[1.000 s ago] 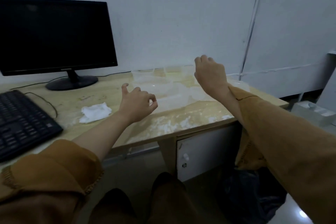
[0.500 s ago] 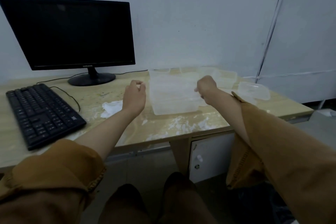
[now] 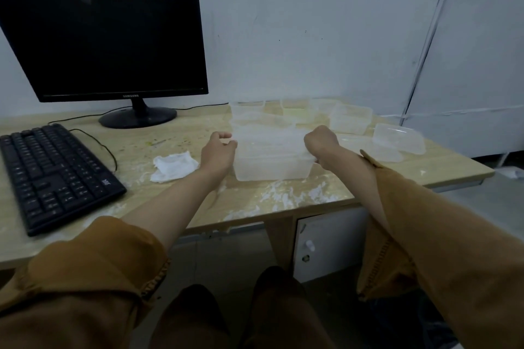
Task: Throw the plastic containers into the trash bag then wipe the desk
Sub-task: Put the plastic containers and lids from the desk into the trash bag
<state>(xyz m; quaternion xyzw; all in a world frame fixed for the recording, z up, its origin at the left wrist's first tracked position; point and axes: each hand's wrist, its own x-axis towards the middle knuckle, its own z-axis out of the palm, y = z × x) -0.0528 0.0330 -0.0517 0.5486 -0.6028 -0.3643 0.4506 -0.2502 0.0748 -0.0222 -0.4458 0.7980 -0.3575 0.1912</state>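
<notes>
A large clear plastic container point(image 3: 270, 163) stands in the middle of the wooden desk point(image 3: 283, 201). My left hand point(image 3: 218, 153) curls on its left rim, and my right hand point(image 3: 321, 144) grips its right rim. More clear containers lie behind and to the right: one point(image 3: 351, 119) at the back, one point(image 3: 398, 142) near the right edge, and smaller ones point(image 3: 247, 107) by the wall. A crumpled white cloth point(image 3: 174, 166) lies left of my left hand. A black trash bag point(image 3: 411, 320) shows on the floor at the lower right, partly hidden by my right sleeve.
A black monitor point(image 3: 107, 42) stands at the back left with a black keyboard point(image 3: 54, 176) in front of it. White smears point(image 3: 286, 195) cover the desk's front edge. A white cabinet door point(image 3: 326, 241) sits under the desk, and my knees are below.
My right hand drew back from the far containers to the big container's right rim. My left hand moved right to its left rim. The view shifted to the left.
</notes>
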